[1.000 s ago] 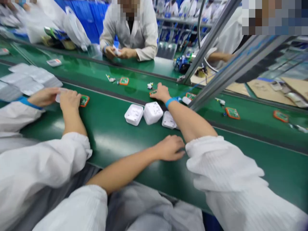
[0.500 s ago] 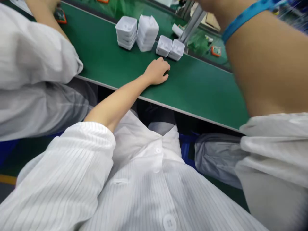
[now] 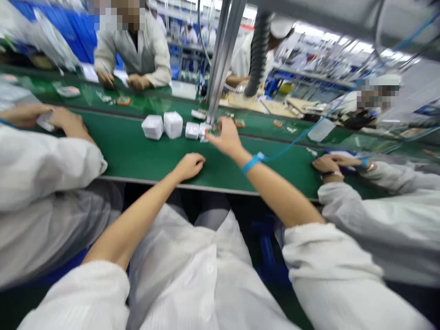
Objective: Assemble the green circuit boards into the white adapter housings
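our left grip [image 3: 189,166] rests knuckles-up on the green counter [image 3: 137,156] near its front edge, the fingers curled shut under the palm; anything beneath them is hidden from us. our right grip [image 3: 227,137], with a blue wrist strap [image 3: 252,162] on the arm, reaches to the far strip of the counter, its fingertips at a small circuit board [image 3: 211,132] that shows only as a green and orange smear. we cannot tell whether the fingers pinch the board or merely touch it. the board sits at the foot of a metal post [image 3: 220,68], just beside a row of white plastic housings [image 3: 173,123], whose details are lost to blur. a co-worker's hands [image 3: 65,120] on our left are half cut off by a white sleeve, and another co-worker's hands [image 3: 328,162] on our right lie over something we cannot make out.
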`<state>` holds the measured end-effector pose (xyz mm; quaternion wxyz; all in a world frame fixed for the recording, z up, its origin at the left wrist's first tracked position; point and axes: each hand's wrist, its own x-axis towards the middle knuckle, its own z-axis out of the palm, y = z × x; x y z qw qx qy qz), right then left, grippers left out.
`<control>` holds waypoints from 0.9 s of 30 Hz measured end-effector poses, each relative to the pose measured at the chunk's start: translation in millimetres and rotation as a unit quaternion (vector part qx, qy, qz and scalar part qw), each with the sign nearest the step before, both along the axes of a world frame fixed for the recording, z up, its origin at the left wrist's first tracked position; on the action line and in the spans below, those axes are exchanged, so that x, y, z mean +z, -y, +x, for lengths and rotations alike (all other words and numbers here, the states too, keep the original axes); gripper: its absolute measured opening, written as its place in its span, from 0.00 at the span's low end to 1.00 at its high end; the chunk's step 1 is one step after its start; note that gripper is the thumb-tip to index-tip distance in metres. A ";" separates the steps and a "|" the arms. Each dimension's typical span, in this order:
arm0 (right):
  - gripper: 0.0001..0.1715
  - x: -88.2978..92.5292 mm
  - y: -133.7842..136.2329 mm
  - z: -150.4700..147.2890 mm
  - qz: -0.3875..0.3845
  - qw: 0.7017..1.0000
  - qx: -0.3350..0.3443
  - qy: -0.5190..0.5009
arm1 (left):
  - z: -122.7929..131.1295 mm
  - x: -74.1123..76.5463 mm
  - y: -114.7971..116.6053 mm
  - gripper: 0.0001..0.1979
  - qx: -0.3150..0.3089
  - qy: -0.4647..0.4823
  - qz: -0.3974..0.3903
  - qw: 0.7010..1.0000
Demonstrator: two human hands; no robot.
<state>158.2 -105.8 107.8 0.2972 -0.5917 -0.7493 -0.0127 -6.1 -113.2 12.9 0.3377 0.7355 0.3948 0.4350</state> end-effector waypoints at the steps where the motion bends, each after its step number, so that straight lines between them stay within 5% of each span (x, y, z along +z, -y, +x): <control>1: 0.29 -19.2 -1.7 4.1 0.019 1.000 -0.013 -0.009 | 7.5 0.2 -3.3 0.03 -0.025 0.034 -0.036 0.998; 4: 0.33 -72.9 -8.1 21.5 0.011 0.992 -0.049 -0.112 | 32.5 -0.8 -20.9 0.02 -0.074 0.151 -0.161 0.973; 7: 0.38 -101.5 2.7 32.2 -0.016 0.980 -0.058 -0.188 | 48.1 -0.2 -37.4 0.07 -0.087 0.257 -0.282 0.920; 14: 0.47 -92.2 18.7 34.0 -0.111 0.983 0.067 -0.126 | 38.5 3.8 -61.9 0.16 -0.106 0.329 -0.438 0.830; 18: 0.25 -89.3 -13.3 51.5 -0.148 0.979 0.049 -0.135 | 26.7 5.7 -70.7 0.23 -0.152 0.325 -0.478 0.802; 23: 0.13 -100.5 -48.3 69.3 -0.220 0.936 0.122 -0.248 | 23.5 2.3 -77.3 0.23 -0.163 0.321 -0.482 0.799; 27: 0.18 -110.6 -47.3 68.0 -0.220 0.881 0.144 -0.392 | 23.4 -7.9 -77.2 0.23 -0.190 0.280 -0.451 0.826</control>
